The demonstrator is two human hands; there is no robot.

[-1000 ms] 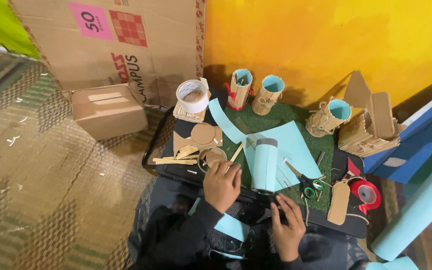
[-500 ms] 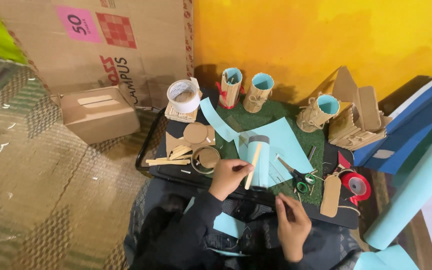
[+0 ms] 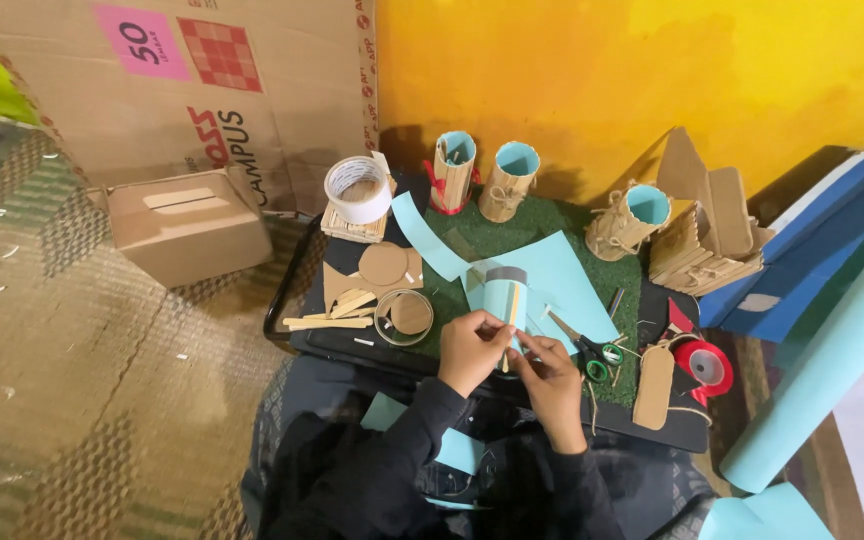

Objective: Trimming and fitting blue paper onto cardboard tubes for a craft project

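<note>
A blue paper-wrapped tube is gripped by the left hand just left of the scissors; a wooden stick is pinched against it by the right hand

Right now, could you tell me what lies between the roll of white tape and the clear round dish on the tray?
In the head view, brown cardboard pieces lie between the white tape roll and the clear round dish, among them a round disc, on the black tray.
</note>
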